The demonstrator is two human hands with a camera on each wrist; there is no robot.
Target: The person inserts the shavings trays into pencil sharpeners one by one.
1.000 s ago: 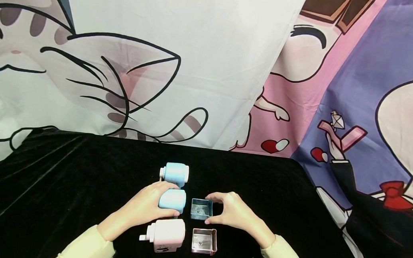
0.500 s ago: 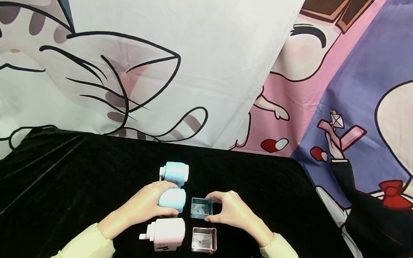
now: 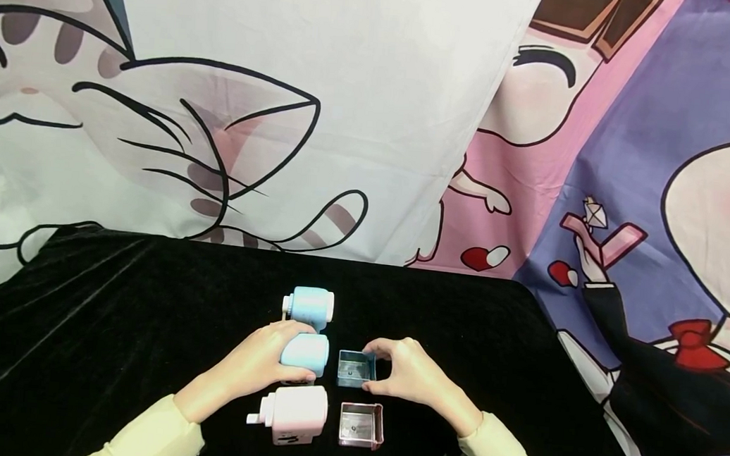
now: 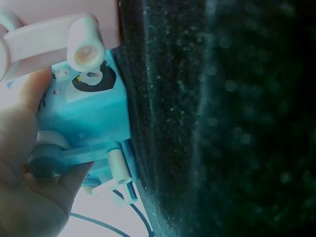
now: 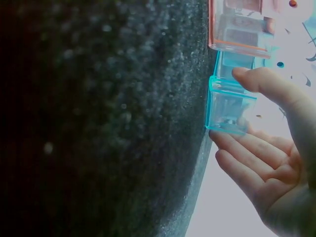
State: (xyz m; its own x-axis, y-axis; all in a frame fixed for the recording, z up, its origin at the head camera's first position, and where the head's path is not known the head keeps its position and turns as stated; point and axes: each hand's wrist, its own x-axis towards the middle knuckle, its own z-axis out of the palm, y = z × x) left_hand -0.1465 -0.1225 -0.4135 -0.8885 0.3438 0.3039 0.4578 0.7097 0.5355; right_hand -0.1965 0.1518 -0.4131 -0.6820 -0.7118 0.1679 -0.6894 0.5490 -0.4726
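Note:
My left hand [image 3: 260, 358] grips a light-blue crank pencil sharpener [image 3: 305, 353], thumb on its near side and fingers on the far side. In the left wrist view, its crank handle [image 4: 118, 165] and a penguin picture [image 4: 96, 79] show. My right hand [image 3: 417, 374] pinches a clear blue shavings drawer [image 3: 355, 370] by its near and far sides, just right of that sharpener with a narrow gap between them. From the right wrist view, the thumb and fingers bracket the clear blue drawer [image 5: 229, 111], which sits upright on the black cloth.
Nearer the body stand a pink crank sharpener [image 3: 299, 413] and a clear pink drawer [image 3: 360, 425] to its right. Another blue sharpener [image 3: 311, 305] stands beyond my left hand. Black cloth [image 3: 143, 311] covers the table, with a printed cartoon curtain [image 3: 385, 116] behind.

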